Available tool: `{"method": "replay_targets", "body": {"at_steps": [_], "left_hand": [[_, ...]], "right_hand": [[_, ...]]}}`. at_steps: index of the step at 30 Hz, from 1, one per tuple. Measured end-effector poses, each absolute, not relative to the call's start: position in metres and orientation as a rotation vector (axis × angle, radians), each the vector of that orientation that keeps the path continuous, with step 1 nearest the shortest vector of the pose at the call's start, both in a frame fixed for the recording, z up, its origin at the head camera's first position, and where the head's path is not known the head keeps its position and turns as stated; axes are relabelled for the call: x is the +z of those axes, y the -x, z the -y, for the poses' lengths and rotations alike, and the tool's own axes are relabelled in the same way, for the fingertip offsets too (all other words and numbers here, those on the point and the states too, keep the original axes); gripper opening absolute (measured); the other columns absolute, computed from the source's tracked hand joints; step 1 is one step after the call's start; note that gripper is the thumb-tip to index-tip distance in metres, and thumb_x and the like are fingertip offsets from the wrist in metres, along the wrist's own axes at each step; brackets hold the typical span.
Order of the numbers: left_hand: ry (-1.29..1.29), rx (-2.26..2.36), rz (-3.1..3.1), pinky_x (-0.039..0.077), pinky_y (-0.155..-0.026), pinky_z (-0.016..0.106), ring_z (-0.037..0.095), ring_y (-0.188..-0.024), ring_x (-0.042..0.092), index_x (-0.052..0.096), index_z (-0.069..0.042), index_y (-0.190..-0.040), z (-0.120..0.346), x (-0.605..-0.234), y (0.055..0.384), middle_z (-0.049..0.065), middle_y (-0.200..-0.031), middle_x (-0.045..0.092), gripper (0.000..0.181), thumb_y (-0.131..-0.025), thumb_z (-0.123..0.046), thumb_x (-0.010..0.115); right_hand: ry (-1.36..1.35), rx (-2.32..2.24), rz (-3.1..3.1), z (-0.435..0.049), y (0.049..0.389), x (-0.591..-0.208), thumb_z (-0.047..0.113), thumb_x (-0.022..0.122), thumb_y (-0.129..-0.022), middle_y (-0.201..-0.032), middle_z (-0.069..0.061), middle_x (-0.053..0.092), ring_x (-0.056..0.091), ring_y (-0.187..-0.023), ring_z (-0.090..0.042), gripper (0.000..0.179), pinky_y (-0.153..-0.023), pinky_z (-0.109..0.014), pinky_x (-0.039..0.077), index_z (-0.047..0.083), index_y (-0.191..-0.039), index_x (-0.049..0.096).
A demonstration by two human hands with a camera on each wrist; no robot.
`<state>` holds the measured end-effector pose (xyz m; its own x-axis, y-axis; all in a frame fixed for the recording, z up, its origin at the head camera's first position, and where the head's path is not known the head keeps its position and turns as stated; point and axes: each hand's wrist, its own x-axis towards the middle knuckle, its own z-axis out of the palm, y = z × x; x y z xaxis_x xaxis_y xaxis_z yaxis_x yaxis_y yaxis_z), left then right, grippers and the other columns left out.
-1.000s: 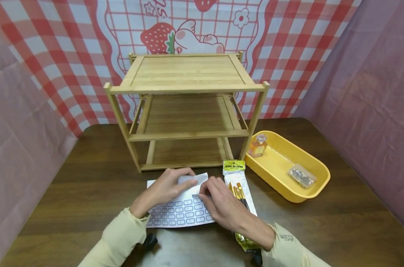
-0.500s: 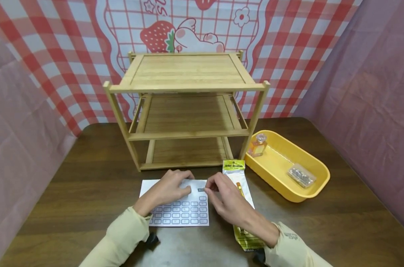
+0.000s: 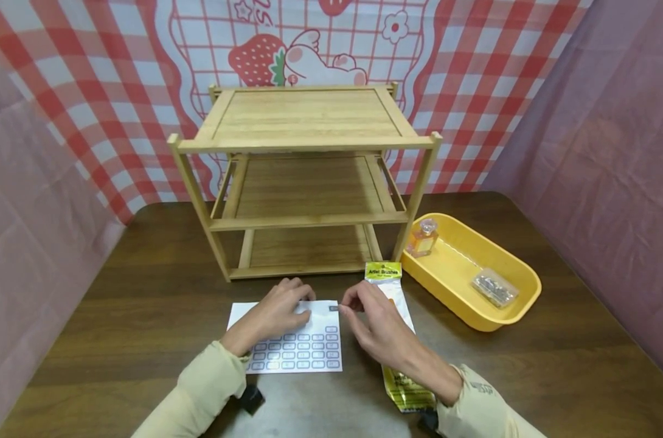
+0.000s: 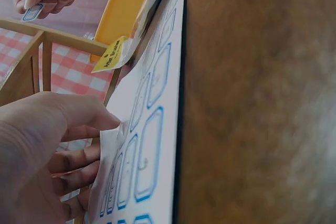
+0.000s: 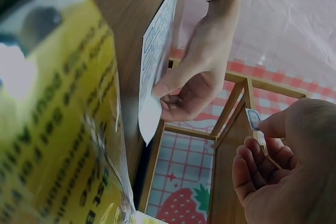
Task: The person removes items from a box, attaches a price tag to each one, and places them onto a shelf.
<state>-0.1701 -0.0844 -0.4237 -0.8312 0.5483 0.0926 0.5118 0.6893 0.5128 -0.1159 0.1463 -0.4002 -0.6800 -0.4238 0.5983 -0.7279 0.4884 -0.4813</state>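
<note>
A white sheet of blue-framed label stickers point(image 3: 295, 353) lies on the table in front of the rack. Across its upper part lies my left hand point(image 3: 275, 313), thumb on the printed side and fingers at the back edge, gripping it there; the paper bends up slightly in the left wrist view. My right hand point(image 3: 379, 331) pinches one small label sticker point(image 5: 253, 119) between thumb and forefinger, just off the sheet's right corner in the head view. Beneath the right forearm is a packet of artist brushes point(image 3: 410, 389), partly hidden.
A three-tier wooden rack point(image 3: 309, 146) stands behind the hands. To its right, a yellow tray point(image 3: 446, 291) holds a perfume bottle point(image 3: 423, 238) and a small clear box of metal pieces point(image 3: 494, 288). Checked and pink cloths hang around the table point(image 3: 118, 316).
The sheet, earlier bent up between both hands, now lies flatter. The right hand has drawn slightly away to the right with the sticker, while the left stays on the sheet.
</note>
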Motion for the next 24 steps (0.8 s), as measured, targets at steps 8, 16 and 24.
{"method": "replay_targets", "body": {"at_steps": [8, 16, 24], "left_hand": [[-0.844, 0.814, -2.9, 0.047, -0.094, 0.048, 0.027, -0.102, 0.056, 0.072, -0.01, -0.107, 0.085, -0.425, 0.168, 0.005, -0.105, 0.063, 0.02, -0.088, -0.013, 0.075], [-0.969, 1.201, -2.775, 0.056, -0.09, 0.038, 0.02, -0.099, 0.066, 0.072, -0.007, -0.107, 0.083, -0.409, 0.165, 0.001, -0.103, 0.069, 0.01, -0.097, -0.009, 0.071], [-1.056, 1.485, -2.613, 0.057, -0.086, 0.033, 0.012, -0.092, 0.065, 0.074, -0.008, -0.104, 0.073, -0.395, 0.158, -0.003, -0.099, 0.07, 0.008, -0.1, -0.013, 0.069]], "right_hand": [[-0.943, 1.023, 2.338, -0.148, 0.116, -0.4, 0.006, 0.067, -0.1, -0.093, -0.001, 0.06, 0.057, -0.086, -0.013, 0.005, -0.074, -0.027, 0.054, 0.005, -0.099, 0.061], [-0.861, 1.103, 2.381, -0.152, 0.121, -0.4, 0.002, 0.069, -0.097, -0.089, 0.001, 0.057, 0.054, -0.08, -0.011, 0.008, -0.065, -0.028, 0.052, 0.004, -0.098, 0.061], [-0.795, 1.227, 2.429, -0.153, 0.124, -0.4, -0.005, 0.07, -0.093, -0.088, 0.001, 0.058, 0.056, -0.077, -0.011, 0.013, -0.064, -0.025, 0.052, 0.003, -0.098, 0.061]]}}
